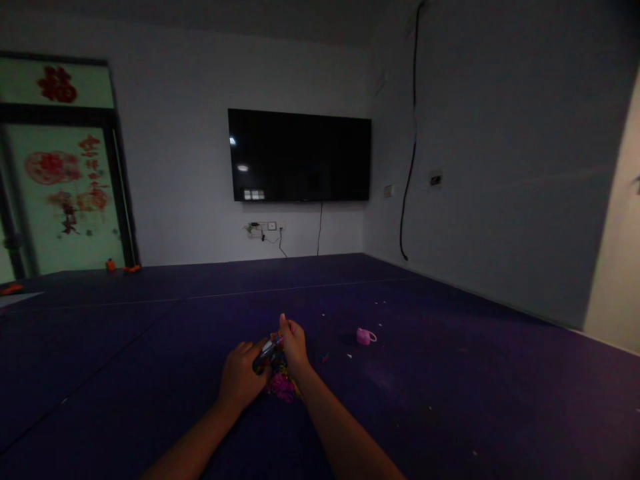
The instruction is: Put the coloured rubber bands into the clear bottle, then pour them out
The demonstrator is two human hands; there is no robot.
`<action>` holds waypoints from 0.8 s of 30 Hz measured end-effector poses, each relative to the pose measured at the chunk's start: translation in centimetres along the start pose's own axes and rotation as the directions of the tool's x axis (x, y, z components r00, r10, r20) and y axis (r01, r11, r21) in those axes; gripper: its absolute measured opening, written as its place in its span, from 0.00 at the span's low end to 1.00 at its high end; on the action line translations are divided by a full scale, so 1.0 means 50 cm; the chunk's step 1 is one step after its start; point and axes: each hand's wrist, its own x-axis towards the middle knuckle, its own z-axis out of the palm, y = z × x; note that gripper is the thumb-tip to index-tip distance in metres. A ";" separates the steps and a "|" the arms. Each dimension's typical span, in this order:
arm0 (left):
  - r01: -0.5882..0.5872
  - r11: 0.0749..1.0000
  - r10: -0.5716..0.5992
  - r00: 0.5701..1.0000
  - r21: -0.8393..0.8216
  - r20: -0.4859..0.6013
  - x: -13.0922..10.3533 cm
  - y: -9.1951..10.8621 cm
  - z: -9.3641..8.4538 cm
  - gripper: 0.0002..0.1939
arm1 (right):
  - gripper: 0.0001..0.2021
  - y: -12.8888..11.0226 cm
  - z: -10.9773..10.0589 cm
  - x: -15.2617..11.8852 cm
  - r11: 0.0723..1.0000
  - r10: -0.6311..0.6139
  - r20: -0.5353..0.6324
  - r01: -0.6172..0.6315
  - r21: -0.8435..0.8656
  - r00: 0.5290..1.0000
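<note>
The left hand (pixel 241 375) gripped a dark tool (pixel 267 353) slanting toward two o'clock; the right hand (pixel 295 343) curled, its hold unclear.

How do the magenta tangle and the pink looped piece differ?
The magenta tangle is darker and bunched; the pink looped piece is paler and looks smooth. The magenta tangle is close to the left hand; the pink looped piece lies apart from it. Both are pinkish.
</note>
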 end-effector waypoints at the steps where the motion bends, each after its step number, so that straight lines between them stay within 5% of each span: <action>1: 0.004 1.000 -0.004 1.000 0.003 0.002 0.000 0.000 0.000 0.18 | 0.26 -0.001 0.000 -0.001 1.000 0.003 0.012 -0.004 0.003 1.000; 24: 0.026 1.000 -0.026 1.000 -0.001 0.014 0.001 0.002 0.000 0.18 | 0.26 0.008 -0.002 0.005 0.997 0.020 0.062 -0.024 0.071 0.998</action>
